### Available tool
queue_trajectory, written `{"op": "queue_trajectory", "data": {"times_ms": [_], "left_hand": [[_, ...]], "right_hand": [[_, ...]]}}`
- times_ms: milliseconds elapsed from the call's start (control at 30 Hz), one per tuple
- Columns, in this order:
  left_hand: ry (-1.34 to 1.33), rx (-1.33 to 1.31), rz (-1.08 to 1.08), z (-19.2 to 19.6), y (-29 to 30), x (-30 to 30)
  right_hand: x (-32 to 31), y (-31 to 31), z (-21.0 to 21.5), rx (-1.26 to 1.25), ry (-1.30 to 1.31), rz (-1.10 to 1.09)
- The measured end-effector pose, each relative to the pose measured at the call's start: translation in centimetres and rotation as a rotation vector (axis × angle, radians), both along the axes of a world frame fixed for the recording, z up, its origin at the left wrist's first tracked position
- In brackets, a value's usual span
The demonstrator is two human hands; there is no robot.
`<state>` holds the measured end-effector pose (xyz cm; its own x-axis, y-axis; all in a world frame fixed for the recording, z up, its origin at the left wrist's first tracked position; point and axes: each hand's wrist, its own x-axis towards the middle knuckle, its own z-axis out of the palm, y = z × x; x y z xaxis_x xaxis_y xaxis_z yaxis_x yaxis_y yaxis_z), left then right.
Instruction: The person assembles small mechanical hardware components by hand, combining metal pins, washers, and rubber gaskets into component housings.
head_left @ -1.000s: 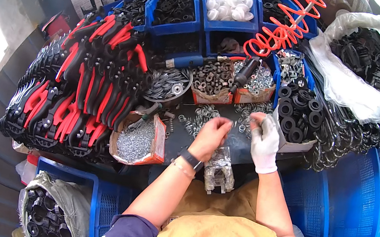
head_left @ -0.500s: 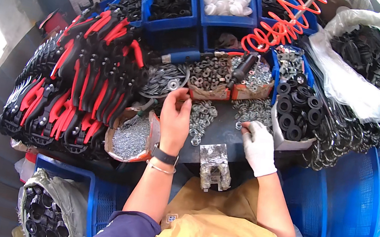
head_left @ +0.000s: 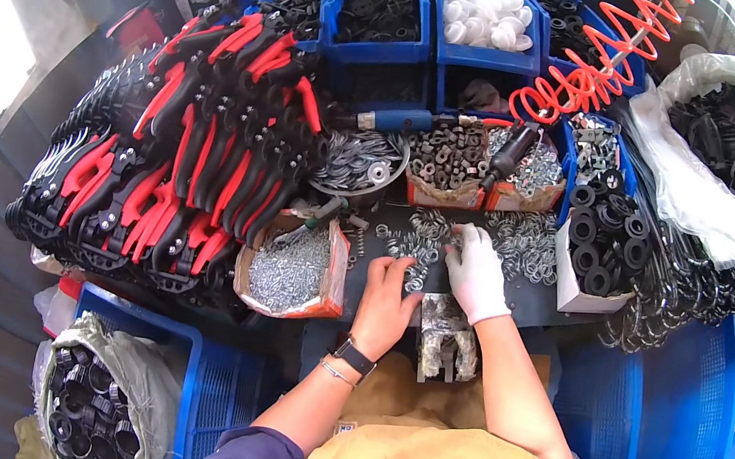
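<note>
My bare left hand, with a dark watch at its wrist, lies at the near edge of a pile of small silvery metal coils. Its fingers are stretched forward and the thumb stands apart; I see nothing in it. My right hand, in a white glove, is just right of that pile with its fingers drawn together. Whatever its fingertips hold is too small to make out. Between and below my hands stands a worn metal fixture block, its top partly behind the glove. Another heap of coils lies beyond the glove.
Boxes of small screws, dark nuts and black rings surround the work spot. Red-and-black tool handles are stacked left. A black air screwdriver on a red coiled hose rests over the nut boxes. Blue bins stand behind.
My left hand has come down from beside the washer bowl to the near coil pile. My right hand has moved left, close to the left hand and above the fixture. The view has shifted slightly.
</note>
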<state>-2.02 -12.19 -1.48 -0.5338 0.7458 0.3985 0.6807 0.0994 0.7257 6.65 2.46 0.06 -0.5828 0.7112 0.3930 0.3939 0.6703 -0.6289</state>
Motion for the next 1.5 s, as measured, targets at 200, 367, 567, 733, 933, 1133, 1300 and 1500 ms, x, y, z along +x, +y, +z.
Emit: {"op": "queue_trajectory", "data": {"times_ms": [200,367,567,733,933,1133,1300,1500], "left_hand": [[0.120,0.157,0.073,1.0,-0.1,0.8],[-0.212,0.191,-0.126,4.5,1.9,1.8],[-0.322,0.283,-0.250,3.9,3.3,1.5],[-0.358,0.215,-0.276,3.6,3.4,1.9],[-0.291,0.167,-0.205,3.5,3.2,3.4],[-0.268,0.219,-0.248,3.7,3.2,4.2],[-0.214,0.225,-0.162,3.6,3.4,5.1],[-0.221,0.163,-0.092,2.8,3.4,4.7]], "right_hand": [[2.7,0.0,0.3,-0.862,0.441,0.104],[4.0,-1.1,2.1,-1.387,0.758,0.317],[5.0,-2.2,3.3,-1.326,0.711,0.248],[5.8,-2.0,3.0,-1.330,0.630,0.265],[5.9,-3.1,2.8,-1.252,0.602,0.215],[6.1,-3.3,3.3,-1.300,0.577,0.180],[5.9,-3.6,2.7,-1.254,0.603,0.158],[5.7,-4.0,2.2,-1.119,0.602,0.139]]}}
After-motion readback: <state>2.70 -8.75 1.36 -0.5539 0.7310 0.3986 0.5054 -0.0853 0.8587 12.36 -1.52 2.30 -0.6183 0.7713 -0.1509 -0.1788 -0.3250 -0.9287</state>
